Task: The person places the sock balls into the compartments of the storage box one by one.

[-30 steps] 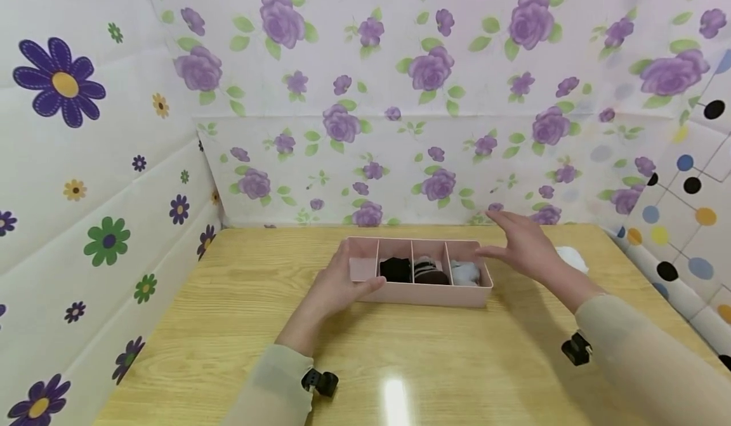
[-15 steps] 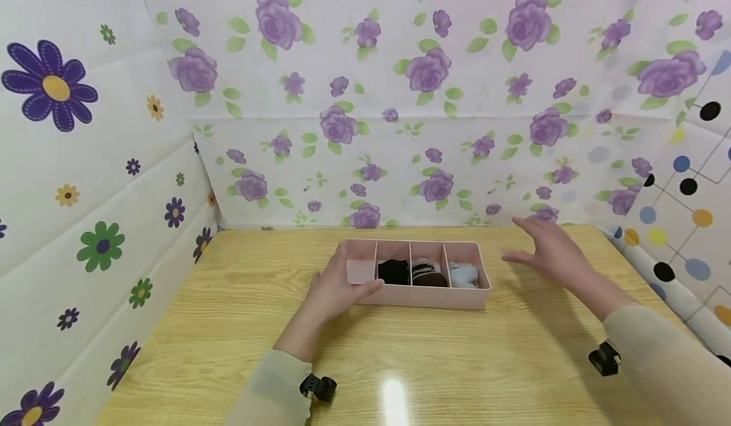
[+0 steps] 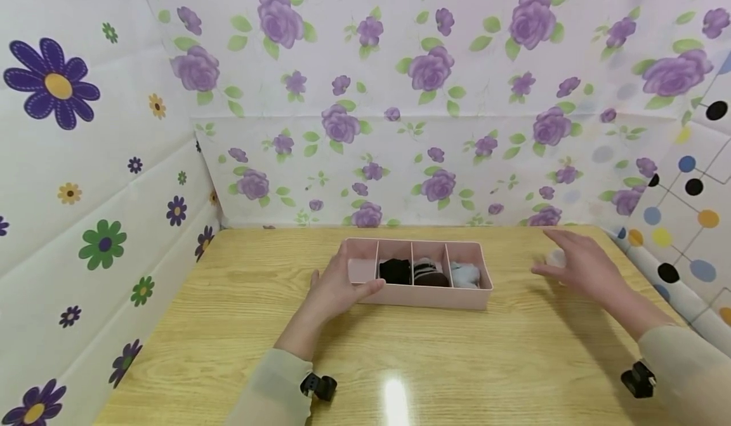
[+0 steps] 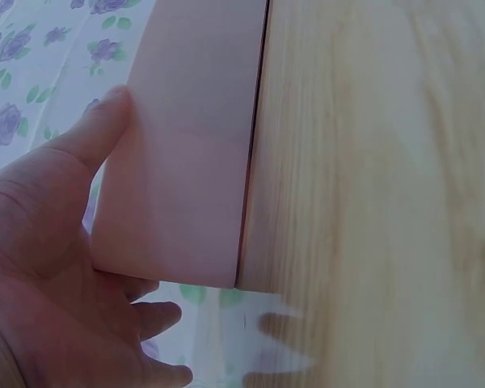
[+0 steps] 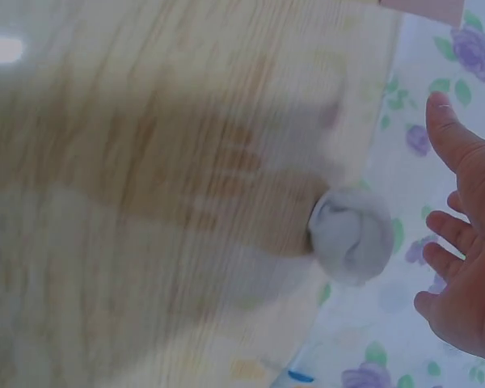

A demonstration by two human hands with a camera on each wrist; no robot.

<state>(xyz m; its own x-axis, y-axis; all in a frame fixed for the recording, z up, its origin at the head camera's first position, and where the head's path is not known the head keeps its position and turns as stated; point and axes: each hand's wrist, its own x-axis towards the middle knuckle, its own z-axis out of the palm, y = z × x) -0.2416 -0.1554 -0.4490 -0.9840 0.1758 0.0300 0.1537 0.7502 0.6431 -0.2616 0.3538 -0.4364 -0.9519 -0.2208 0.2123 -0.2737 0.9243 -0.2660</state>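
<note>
A pink storage box (image 3: 425, 296) with a row of compartments sits on the table. My left hand (image 3: 333, 288) grips its left end, thumb at the front rim; in the left wrist view the thumb lies against the pink wall. The leftmost compartment shows its bare floor. The others hold a black bundle (image 3: 395, 272), a striped brown bundle (image 3: 429, 273) and a pale bluish one (image 3: 465, 275), which look like rolled socks. My right hand (image 3: 588, 267), fingers spread and holding nothing, is beside a white rolled sock (image 5: 354, 236), partly hidden behind it in the head view.
The wooden table (image 3: 400, 356) reaches back to a wall covering with purple roses (image 3: 436, 185). Flower-print cloth (image 3: 103, 245) borders the left and dotted cloth (image 3: 685, 216) the right. A black wrist camera (image 3: 320, 386) sits on the left sleeve.
My right hand has moved right, away from the box's right end and over to the white rolled sock. The left hand and the box have stayed in place.
</note>
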